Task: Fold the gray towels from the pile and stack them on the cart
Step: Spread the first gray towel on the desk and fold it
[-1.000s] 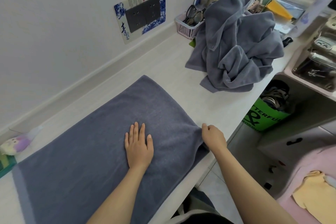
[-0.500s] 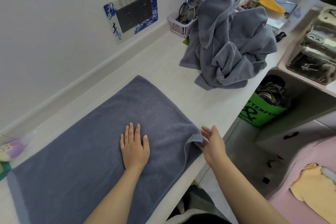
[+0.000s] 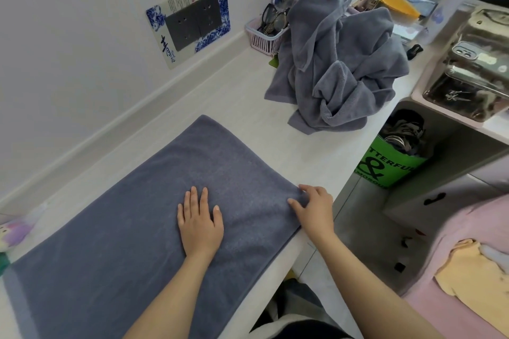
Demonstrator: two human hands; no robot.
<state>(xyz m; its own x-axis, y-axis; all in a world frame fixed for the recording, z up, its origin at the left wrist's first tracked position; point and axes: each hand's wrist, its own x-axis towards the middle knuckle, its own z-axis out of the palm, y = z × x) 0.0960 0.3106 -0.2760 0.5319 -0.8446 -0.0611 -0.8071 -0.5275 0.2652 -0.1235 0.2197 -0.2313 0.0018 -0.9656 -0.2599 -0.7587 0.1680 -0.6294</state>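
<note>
A gray towel (image 3: 115, 234) lies spread flat on the white counter (image 3: 248, 107), running from the lower left to the counter's front edge. My left hand (image 3: 199, 221) rests palm down on the towel's middle, fingers apart. At the towel's right corner my right hand (image 3: 315, 208) has thumb and fingers on the fabric, which bunches a little there. A crumpled pile of gray towels (image 3: 338, 66) sits further back on the counter, apart from both hands. The cart is not clearly in view.
A pink basket (image 3: 263, 37) with glasses stands behind the pile against the wall. Right of the counter are a pink shelf unit (image 3: 451, 107) with clear boxes, a green bag (image 3: 391, 165) below it, and pink bedding (image 3: 468, 270) with a yellow cloth.
My right hand moved from beside the towel's corner onto it, fingers now curled on the fabric. The left hand stayed flat on the towel. The camera tilted slightly.
</note>
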